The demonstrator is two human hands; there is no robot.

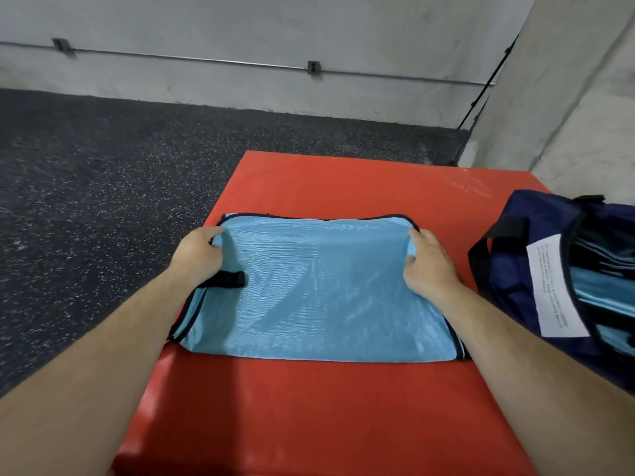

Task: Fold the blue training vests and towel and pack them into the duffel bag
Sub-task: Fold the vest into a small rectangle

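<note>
A light blue mesh training vest [319, 290] with black trim lies folded flat on the red mat [309, 417]. My left hand [199, 252] pinches the vest's far left corner, just above a black strap [225, 280]. At the far right corner, my right hand [431, 266] grips the fabric with curled fingers. The navy duffel bag [536, 235] stands open at the right edge of the mat, and light blue fabric [598, 293] shows inside it. No towel is in view.
A white label [549, 290] hangs at the bag's opening. Dark speckled rubber floor [103, 187] lies left of and beyond the mat. A grey wall [275, 29] with a metal conduit runs behind, and a concrete pillar [567, 97] rises at the right.
</note>
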